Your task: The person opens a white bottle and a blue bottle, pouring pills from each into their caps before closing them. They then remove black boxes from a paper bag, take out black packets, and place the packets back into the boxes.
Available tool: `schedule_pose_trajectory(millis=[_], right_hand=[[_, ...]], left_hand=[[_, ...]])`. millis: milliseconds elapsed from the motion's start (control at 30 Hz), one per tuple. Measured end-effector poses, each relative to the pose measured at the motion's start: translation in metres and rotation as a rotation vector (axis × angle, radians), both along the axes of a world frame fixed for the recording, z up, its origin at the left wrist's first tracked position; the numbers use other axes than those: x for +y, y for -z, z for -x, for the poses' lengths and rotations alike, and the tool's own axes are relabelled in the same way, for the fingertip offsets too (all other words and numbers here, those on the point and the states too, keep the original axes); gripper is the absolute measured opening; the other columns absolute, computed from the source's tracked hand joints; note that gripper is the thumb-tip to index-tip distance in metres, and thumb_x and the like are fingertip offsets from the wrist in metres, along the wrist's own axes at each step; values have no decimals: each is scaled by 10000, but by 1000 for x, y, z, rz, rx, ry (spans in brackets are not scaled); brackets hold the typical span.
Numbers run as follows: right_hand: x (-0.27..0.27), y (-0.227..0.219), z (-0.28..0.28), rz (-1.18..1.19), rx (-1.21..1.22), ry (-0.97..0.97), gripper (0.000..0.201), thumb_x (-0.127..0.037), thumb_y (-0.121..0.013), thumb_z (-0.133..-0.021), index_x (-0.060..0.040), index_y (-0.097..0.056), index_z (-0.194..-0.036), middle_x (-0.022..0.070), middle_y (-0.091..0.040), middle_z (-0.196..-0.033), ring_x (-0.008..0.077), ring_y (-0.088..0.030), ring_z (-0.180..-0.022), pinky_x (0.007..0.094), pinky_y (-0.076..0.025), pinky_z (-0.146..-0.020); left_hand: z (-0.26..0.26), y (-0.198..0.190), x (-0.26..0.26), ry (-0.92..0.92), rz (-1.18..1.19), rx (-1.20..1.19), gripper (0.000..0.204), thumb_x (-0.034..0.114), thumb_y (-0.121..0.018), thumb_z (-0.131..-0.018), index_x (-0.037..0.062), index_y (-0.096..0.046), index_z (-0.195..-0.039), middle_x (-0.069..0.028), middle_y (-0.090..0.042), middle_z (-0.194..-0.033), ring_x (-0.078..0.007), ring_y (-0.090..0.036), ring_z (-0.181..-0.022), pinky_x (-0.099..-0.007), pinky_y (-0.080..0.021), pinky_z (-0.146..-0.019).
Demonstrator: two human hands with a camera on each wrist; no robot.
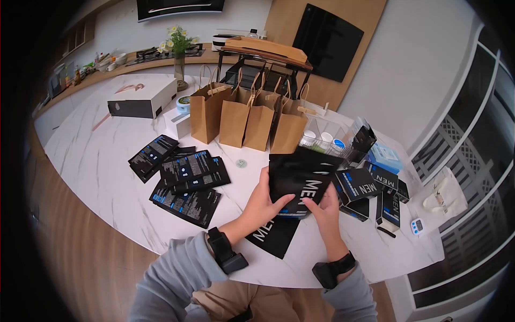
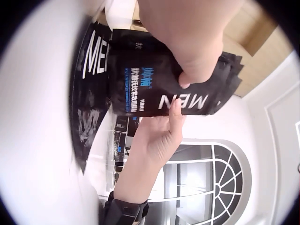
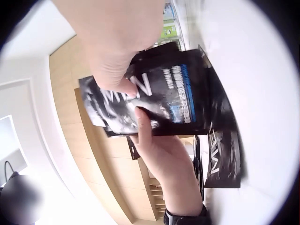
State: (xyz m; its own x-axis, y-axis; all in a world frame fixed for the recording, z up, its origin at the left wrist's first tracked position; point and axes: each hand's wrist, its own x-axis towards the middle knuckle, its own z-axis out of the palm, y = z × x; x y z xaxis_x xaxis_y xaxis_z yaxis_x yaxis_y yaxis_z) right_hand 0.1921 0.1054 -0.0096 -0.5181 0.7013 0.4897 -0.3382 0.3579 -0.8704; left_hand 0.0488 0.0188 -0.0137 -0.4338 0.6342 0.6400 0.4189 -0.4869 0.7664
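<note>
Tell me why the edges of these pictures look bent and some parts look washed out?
Head view: fisheye lens curves the table, corners black. Left wrist view: the tabletop glares white, the left hand looms soft. Right wrist view: shine streaks the black sachets; the right hand is blurred.

a row of brown paper bags (image 1: 248,119) stands upright toward the back of the white marble counter (image 1: 96,161), with a white box (image 1: 142,100) and a vase of flowers (image 1: 179,53) behind them to the left. black sachets (image 1: 185,180) lie spread flat on the left part of the counter, well apart from the black "men" cartons (image 1: 370,190) heaped on the right. a small white timer (image 1: 417,226) sits near the right edge, just beside the cartons.
</note>
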Motion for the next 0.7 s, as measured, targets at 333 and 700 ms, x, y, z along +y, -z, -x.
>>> schedule_pose_trajectory(millis=[333,700], right_hand=[[-3,11,0,120,45,-51,462,51,-672,-701,4,-437,-1096,87,-540,-1032,122,-541,-892,249,-446,-786],[-1,8,0,226,-218,-98,339,-26,-694,-707,-2,-536,-1006,33,-566,-936,108,-534,-865,231,-432,-781]], left_hand=[[2,-1,-3,134,78,58,698,69,-705,-709,5,-268,-1250,-190,-457,-1148,-280,-494,-1037,-320,-373,-906],[6,5,4,396,180,43,657,-29,-619,-754,44,-262,-1300,-109,-468,-1097,-182,-478,-1031,-300,-353,-923]])
